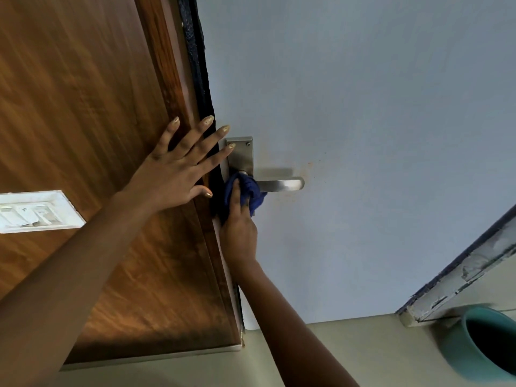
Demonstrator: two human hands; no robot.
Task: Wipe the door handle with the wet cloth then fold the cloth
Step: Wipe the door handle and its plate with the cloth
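Now, from the head view, our right hand [239,233] bunches the blue cloth [247,192] around the brushed-metal door handle [282,184] at its pivot; at nine o'clock, our left hand [178,174] lies flat, fingers splayed, on wood-grain frame [83,107].

Left hand [178,174] flat, fingers splayed, palm pressed forward, arm fully extended from lower left. Right hand [239,233] reaches up from bottom centre, fingers curled tight in a grip, index finger extended along top, wrist straight.
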